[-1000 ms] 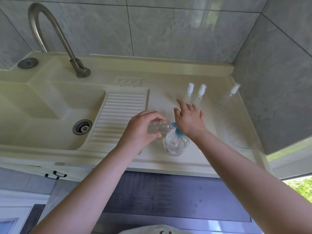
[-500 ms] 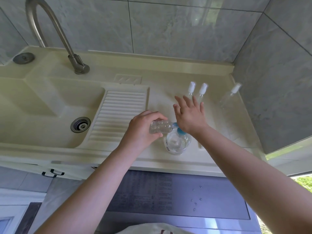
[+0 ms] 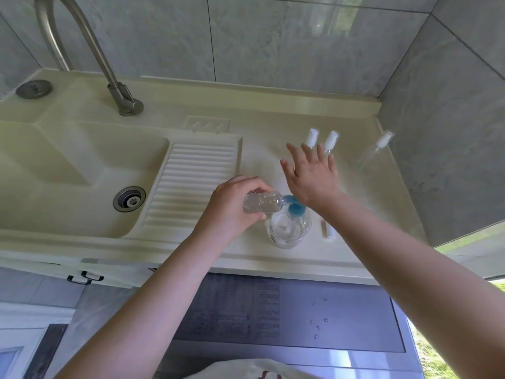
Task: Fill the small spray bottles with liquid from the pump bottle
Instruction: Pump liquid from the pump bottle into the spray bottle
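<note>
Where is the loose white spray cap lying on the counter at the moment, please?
In the head view, the white spray cap lies on the cream counter near its front edge, just right of the clear pump bottle and under the right forearm.

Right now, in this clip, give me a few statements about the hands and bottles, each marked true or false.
1. The left hand grips a small clear bottle lying sideways. True.
2. The right hand is clenched in a fist. False: its fingers are spread straight above the blue pump head.
3. Three white-capped spray bottles stand behind the hands. True: two side by side, one near the wall.
4. The pump bottle sits in the sink basin. False: it stands on the counter.
</note>
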`<state>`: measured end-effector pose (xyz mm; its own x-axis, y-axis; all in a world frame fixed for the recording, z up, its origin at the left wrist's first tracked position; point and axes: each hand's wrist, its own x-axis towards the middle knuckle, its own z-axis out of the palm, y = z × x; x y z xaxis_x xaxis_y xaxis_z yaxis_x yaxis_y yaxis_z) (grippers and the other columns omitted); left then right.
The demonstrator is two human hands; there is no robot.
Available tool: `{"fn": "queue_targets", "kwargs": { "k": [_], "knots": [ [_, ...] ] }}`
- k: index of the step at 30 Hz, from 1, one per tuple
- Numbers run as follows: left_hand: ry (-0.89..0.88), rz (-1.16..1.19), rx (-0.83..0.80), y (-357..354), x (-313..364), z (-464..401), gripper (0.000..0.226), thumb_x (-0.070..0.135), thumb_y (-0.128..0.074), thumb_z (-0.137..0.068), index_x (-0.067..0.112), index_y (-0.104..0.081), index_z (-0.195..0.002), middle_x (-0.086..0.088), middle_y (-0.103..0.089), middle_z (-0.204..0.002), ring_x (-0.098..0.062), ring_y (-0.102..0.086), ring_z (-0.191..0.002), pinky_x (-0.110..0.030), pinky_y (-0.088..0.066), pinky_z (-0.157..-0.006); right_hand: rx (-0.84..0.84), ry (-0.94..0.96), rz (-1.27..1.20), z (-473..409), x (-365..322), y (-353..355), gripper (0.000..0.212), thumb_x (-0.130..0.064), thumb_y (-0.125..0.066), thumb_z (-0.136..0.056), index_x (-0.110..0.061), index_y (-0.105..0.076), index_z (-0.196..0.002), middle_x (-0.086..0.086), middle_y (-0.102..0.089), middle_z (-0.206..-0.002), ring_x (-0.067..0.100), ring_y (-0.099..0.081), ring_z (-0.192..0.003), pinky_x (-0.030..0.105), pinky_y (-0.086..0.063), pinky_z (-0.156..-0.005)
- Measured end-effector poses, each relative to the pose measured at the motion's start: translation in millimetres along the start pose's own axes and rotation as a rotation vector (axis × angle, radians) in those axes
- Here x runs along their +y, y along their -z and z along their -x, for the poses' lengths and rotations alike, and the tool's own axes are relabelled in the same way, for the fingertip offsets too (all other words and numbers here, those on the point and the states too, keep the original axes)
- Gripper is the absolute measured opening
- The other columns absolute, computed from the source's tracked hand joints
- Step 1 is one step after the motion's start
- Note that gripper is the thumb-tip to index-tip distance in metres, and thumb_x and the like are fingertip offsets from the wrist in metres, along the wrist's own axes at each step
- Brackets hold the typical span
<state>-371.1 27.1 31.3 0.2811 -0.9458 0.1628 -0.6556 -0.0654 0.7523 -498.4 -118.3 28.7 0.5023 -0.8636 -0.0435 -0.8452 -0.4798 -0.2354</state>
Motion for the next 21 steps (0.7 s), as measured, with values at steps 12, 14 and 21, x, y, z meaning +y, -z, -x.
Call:
{"fn": "queue_targets", "kwargs": {
  "k": [12, 14, 21],
  "knots": [
    [0.003, 0.006, 0.008, 2, 1, 1, 0.049, 0.007, -0.088, -0.063, 0.03, -0.073, -0.104, 0.02, -0.062, -0.094, 0.005, -0.058, -0.094, -0.001, -0.037, -0.083, 0.183, 0.049, 0.045, 4, 2, 3, 0.05, -0.041, -0.025, -0.106, -0.029, -0.028, -0.154, 0.002, -0.03, -0.16, 0.031, -0.008, -0.153, 0.061, -0.002, -0.118],
    [0.005, 0.006, 0.01, 2, 1, 1, 0.05, 0.007, -0.089, -0.062, 0.029, -0.073, -0.104, 0.017, -0.063, -0.095, 0.003, -0.059, -0.093, -0.002, -0.038, -0.083, 0.166, 0.06, 0.026, 7, 0, 0, 0.048, -0.04, -0.026, -0.106, -0.03, -0.031, -0.153, 0.002, -0.029, -0.16, 0.031, -0.007, -0.153, 0.064, -0.002, -0.117],
    [0.007, -0.027, 0.001, 4, 0, 0, 0.05, 0.009, -0.088, -0.063, 0.032, -0.073, -0.104, 0.014, -0.064, -0.096, -0.002, -0.06, -0.092, -0.011, -0.044, -0.085, 0.105, 0.05, 0.106, 2, 3, -5, 0.051, -0.045, -0.023, -0.105, -0.033, -0.024, -0.154, 0.007, -0.005, -0.167, 0.035, 0.0, -0.153, 0.064, 0.003, -0.118]
  ]
}}
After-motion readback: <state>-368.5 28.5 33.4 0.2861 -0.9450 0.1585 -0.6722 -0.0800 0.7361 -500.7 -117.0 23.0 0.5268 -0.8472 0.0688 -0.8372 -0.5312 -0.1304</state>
